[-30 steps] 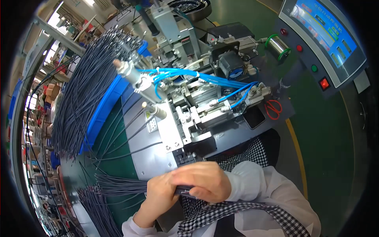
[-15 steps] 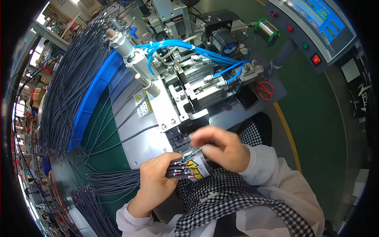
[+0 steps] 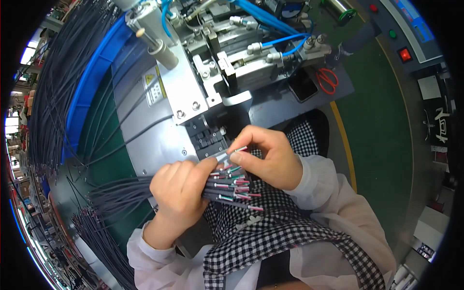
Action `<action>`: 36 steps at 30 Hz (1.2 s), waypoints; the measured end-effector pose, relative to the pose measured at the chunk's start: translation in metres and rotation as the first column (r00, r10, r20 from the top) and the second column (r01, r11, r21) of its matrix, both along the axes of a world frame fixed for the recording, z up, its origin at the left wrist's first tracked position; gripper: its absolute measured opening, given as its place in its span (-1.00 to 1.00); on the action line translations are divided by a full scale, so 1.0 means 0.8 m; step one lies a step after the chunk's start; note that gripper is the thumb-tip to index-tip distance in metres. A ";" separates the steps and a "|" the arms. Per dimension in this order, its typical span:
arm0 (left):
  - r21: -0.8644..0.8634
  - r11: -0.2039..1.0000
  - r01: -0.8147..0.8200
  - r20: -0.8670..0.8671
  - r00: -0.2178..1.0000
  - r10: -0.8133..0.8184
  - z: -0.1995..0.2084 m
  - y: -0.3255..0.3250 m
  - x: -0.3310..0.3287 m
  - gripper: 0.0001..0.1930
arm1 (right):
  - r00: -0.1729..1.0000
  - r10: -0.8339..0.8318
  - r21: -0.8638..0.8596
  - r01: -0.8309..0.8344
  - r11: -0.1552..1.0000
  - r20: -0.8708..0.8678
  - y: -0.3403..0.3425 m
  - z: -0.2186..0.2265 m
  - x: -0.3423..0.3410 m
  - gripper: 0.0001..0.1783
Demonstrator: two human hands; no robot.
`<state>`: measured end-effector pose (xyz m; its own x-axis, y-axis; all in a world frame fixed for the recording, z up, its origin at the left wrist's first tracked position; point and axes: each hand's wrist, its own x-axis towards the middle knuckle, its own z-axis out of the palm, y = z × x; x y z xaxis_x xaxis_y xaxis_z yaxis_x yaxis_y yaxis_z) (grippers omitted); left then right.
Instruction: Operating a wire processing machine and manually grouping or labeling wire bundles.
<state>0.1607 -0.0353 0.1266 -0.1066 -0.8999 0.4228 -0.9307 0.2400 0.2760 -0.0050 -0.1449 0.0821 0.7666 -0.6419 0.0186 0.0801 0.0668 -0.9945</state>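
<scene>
My left hand is wrapped round a bundle of thin black cables. Their stripped tips, with red, white and green wires, stick out past its thumb side, toward the right. Close above these tips, the thumb and forefinger of my right hand pinch a wire end with a pale tip. Just beyond both hands are the small black blocks of a bench machine. My left palm and the cable lengths inside it are hidden.
A blue tray wall borders a large heap of black cables at the far left. More cables lie at the near left. Red-handled scissors and a dark phone-like slab rest right of the machine. A control panel stands far right.
The whole view has shifted, with the machine now higher in it. My right hand, blurred before, now pinches a wire end. The yellow and white label behind the cable tips no longer shows.
</scene>
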 end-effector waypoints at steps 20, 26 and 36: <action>-0.124 0.992 -0.010 0.026 1.000 0.013 -0.013 0.001 0.004 -0.71 | 0.995 -0.053 0.165 0.039 0.986 0.084 0.005 -0.005 0.003 -0.88; -0.099 0.995 -0.028 0.020 0.999 0.030 -0.011 0.003 0.003 -0.71 | 0.995 -0.050 0.176 0.034 0.984 0.084 0.005 -0.004 0.001 -0.86; -0.117 0.993 -0.030 -0.015 0.999 0.028 -0.017 0.001 0.006 -0.73 | 0.995 -0.090 0.114 0.086 0.990 0.037 0.006 0.000 0.008 -0.88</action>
